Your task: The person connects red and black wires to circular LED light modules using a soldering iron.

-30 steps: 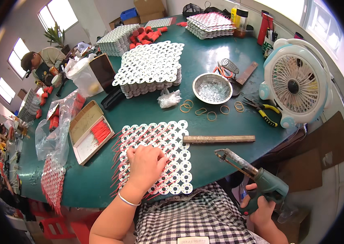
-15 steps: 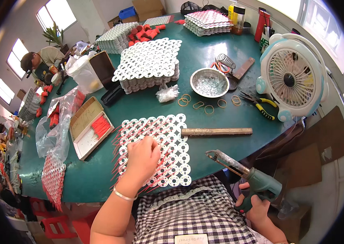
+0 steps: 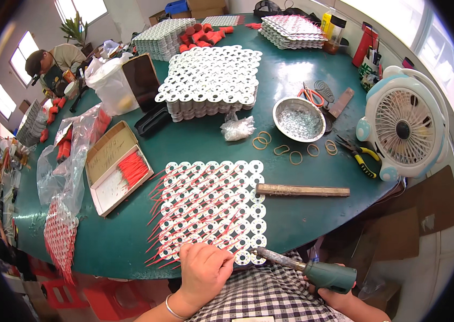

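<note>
A panel of round white circuit boards lies flat on the green table, with many thin red wires slanting across it. My left hand is at the panel's near edge, fingers curled in a pinch; whatever lies between them is hidden. In my right hand is a green soldering gun, its metal barrel pointing left. The tip is over the lower right corner discs; I cannot tell if it touches. A wooden bar rests against the panel's right edge.
Left of the panel stands an open cardboard box of red wires. Beyond are stacked white panels, a metal bowl, rubber bands, pliers and a fan. A person sits at the far left.
My left hand has moved from the panel's middle down to its near edge. The soldering gun has swung left and down, bringing its tip to the panel's lower right corner. The view has shifted slightly.
</note>
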Action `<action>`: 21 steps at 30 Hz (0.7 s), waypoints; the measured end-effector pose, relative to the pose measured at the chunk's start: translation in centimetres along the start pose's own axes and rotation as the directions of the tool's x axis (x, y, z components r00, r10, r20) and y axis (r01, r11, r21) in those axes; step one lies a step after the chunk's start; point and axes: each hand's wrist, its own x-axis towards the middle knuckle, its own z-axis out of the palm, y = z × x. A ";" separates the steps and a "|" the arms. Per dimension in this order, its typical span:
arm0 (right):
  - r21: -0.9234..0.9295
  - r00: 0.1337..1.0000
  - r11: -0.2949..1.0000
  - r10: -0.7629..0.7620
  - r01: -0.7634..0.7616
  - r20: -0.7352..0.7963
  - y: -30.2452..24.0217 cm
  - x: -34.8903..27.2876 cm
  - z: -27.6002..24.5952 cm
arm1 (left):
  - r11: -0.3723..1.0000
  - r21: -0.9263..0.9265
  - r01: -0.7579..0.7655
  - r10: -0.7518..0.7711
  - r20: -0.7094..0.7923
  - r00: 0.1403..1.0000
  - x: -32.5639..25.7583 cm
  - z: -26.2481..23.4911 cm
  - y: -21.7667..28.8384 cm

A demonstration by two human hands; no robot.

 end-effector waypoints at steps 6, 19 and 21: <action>-0.101 0.989 0.991 -0.100 0.088 -0.113 -1.3 1.4 0.7 | 0.999 0.032 -0.011 0.011 0.025 1.000 0.2 0.3 0.3; -0.121 0.991 0.984 -0.131 0.132 0.018 -1.1 1.7 0.8 | 1.000 -0.003 -0.010 0.010 -0.007 1.000 -0.2 0.7 0.2; -0.140 0.989 0.979 -0.144 0.146 0.025 -1.6 2.1 1.0 | 1.000 -0.003 -0.012 0.012 -0.002 1.000 -0.2 0.6 0.2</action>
